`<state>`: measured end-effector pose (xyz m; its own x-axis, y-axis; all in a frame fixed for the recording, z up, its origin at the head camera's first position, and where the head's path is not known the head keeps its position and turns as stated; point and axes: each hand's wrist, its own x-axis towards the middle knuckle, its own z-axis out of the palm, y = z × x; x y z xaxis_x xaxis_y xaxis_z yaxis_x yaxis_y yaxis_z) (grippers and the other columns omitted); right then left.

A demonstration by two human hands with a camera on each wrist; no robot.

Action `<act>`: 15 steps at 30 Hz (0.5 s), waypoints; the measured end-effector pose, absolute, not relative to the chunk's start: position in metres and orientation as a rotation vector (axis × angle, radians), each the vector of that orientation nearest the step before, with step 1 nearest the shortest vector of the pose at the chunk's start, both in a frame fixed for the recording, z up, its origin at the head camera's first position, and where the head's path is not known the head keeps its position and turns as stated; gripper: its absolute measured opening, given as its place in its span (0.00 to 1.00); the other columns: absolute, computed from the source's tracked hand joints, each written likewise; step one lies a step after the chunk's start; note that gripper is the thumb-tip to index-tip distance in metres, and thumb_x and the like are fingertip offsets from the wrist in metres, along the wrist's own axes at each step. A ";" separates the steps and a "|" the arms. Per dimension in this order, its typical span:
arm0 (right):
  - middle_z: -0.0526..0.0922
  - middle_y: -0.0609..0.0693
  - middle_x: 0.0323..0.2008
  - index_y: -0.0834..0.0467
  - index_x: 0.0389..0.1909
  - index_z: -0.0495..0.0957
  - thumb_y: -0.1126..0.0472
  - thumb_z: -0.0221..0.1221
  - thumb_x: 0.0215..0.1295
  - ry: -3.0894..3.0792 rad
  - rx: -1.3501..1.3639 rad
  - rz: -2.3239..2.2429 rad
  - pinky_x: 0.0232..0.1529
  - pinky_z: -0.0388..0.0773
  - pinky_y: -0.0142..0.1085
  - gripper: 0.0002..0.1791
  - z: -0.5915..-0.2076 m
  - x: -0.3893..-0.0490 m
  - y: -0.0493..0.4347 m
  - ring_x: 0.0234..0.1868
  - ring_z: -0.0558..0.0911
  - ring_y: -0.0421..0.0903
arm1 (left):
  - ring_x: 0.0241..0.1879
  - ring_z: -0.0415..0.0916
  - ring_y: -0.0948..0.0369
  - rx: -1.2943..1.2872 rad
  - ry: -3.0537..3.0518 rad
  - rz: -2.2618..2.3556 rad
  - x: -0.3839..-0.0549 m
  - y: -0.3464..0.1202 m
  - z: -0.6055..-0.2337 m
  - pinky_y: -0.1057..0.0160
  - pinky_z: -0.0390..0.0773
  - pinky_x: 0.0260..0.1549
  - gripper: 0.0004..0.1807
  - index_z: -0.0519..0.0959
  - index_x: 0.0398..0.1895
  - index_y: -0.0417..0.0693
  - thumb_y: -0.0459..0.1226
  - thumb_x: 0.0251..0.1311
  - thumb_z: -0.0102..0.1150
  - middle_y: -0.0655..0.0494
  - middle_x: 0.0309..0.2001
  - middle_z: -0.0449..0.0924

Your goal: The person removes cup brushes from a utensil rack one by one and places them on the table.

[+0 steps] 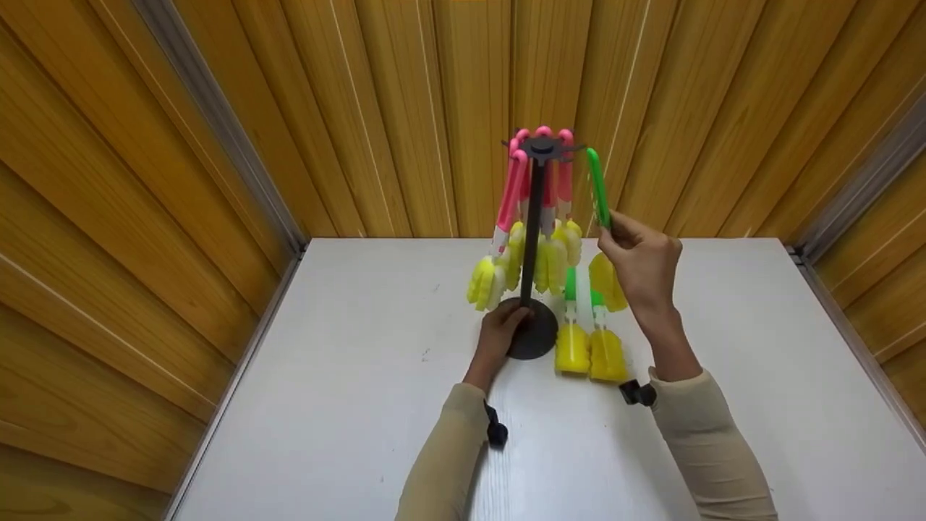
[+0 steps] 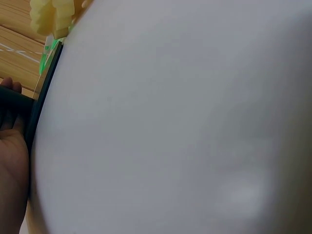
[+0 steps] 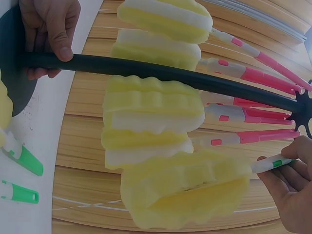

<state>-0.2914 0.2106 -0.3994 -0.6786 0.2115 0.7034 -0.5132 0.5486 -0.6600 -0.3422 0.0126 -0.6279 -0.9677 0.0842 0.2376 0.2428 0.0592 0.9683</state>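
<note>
My left hand [image 1: 500,329] grips the foot of the black stand's pole [image 1: 533,239], just over its round base [image 1: 534,340]. From hooks at the stand's top [image 1: 542,147] hang several sponge brushes with pink handles [image 1: 512,189] and yellow-and-white heads [image 1: 486,282]. To the right of the hooks, my right hand [image 1: 644,260] pinches a green-handled sponge brush [image 1: 597,184], its curved tip up beside a hook and its yellow head [image 3: 187,190] hanging below. In the right wrist view the left thumb [image 3: 66,52] lies against the pole.
Two more green-handled sponge brushes with yellow heads [image 1: 572,351] lie side by side on the white table [image 1: 347,405], right of the base. Wood-patterned panels [image 1: 405,108] rise behind the table and on both sides.
</note>
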 end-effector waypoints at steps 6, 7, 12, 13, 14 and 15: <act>0.90 0.57 0.39 0.64 0.51 0.86 0.69 0.66 0.65 -2.017 0.229 1.195 0.35 0.77 0.18 0.14 -0.404 -0.289 0.218 0.34 0.82 0.22 | 0.46 0.81 0.62 -0.327 -2.201 -2.044 -0.348 0.013 -0.637 0.58 0.76 0.54 0.13 0.87 0.41 0.44 0.43 0.71 0.61 0.53 0.41 0.87; 0.90 0.58 0.39 0.64 0.51 0.86 0.69 0.66 0.65 -2.017 0.228 1.192 0.34 0.77 0.18 0.14 -0.405 -0.288 0.219 0.34 0.82 0.22 | 0.46 0.81 0.62 -0.326 -2.203 -2.050 -0.348 0.012 -0.638 0.58 0.76 0.54 0.13 0.87 0.41 0.45 0.44 0.70 0.61 0.55 0.41 0.87; 0.90 0.58 0.40 0.64 0.52 0.85 0.67 0.66 0.67 -2.025 0.211 1.201 0.36 0.77 0.18 0.14 -0.412 -0.285 0.223 0.34 0.82 0.23 | 0.46 0.81 0.63 -0.333 -2.218 -2.074 -0.348 0.010 -0.638 0.60 0.76 0.54 0.12 0.87 0.41 0.50 0.46 0.71 0.61 0.59 0.40 0.87; 0.90 0.58 0.40 0.64 0.52 0.85 0.66 0.66 0.67 -2.029 0.203 1.209 0.36 0.77 0.17 0.14 -0.413 -0.284 0.223 0.35 0.82 0.24 | 0.46 0.81 0.62 -0.332 -2.223 -2.077 -0.347 0.010 -0.637 0.60 0.76 0.54 0.12 0.88 0.40 0.50 0.47 0.70 0.61 0.59 0.40 0.87; 0.90 0.57 0.41 0.63 0.52 0.85 0.66 0.66 0.67 -2.033 0.198 1.217 0.37 0.77 0.18 0.14 -0.414 -0.284 0.223 0.35 0.83 0.25 | 0.46 0.81 0.62 -0.331 -2.225 -2.076 -0.347 0.010 -0.637 0.59 0.76 0.54 0.12 0.88 0.40 0.51 0.47 0.70 0.61 0.59 0.40 0.87; 0.90 0.57 0.41 0.63 0.52 0.86 0.66 0.66 0.67 -2.037 0.193 1.223 0.38 0.77 0.18 0.14 -0.415 -0.283 0.223 0.36 0.84 0.27 | 0.46 0.81 0.63 -0.330 -2.228 -2.075 -0.347 0.010 -0.637 0.59 0.76 0.54 0.12 0.88 0.40 0.51 0.47 0.70 0.61 0.59 0.40 0.87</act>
